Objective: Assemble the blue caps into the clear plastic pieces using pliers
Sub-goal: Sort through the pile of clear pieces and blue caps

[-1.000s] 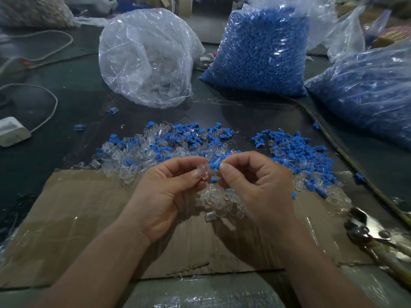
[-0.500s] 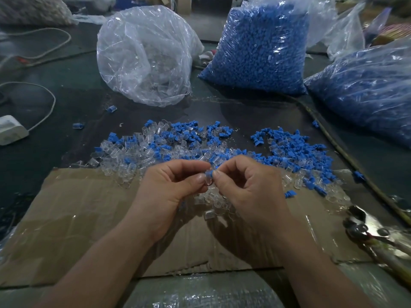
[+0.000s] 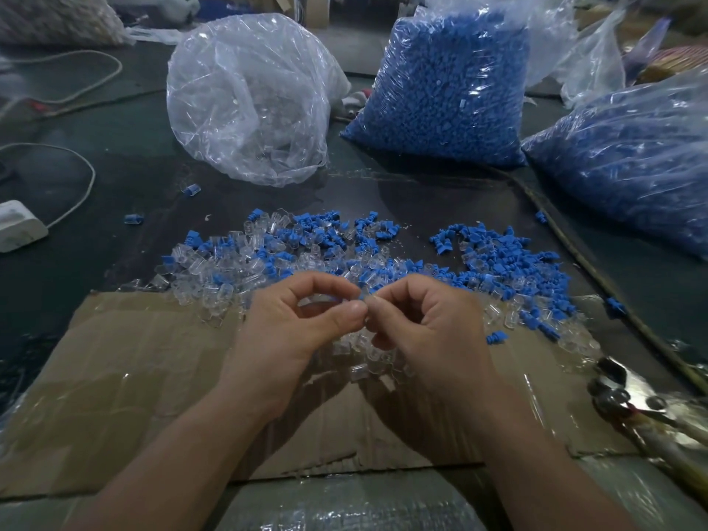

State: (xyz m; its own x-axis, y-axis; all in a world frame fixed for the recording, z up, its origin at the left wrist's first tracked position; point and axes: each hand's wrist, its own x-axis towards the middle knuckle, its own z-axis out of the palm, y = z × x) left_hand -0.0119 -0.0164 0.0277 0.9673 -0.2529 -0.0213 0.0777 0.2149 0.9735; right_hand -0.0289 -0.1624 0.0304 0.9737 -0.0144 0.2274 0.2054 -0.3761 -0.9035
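Note:
My left hand [image 3: 295, 327] pinches a small clear plastic piece [image 3: 346, 300] between thumb and forefinger. My right hand [image 3: 425, 331] meets it fingertip to fingertip and pinches a blue cap [image 3: 363, 297] against the piece's end. Both hands hover over the brown cardboard sheet [image 3: 126, 377]. Behind them lies a mixed pile of clear pieces and blue caps [image 3: 291, 247], with a second, bluer heap [image 3: 509, 258] to the right. The pliers [image 3: 628, 400] lie untouched at the right edge of the cardboard.
A clear bag of transparent pieces [image 3: 249, 101] stands at the back. Two bags of blue caps [image 3: 448, 90] [image 3: 628, 155] stand right of it. A white power adapter [image 3: 19, 224] with its cable lies far left. A thin rod [image 3: 597, 277] runs diagonally on the right.
The fingertips of both hands have closed together; the blue cap that the right hand brought in now sits against the clear piece. The hands drifted slightly down and toward me.

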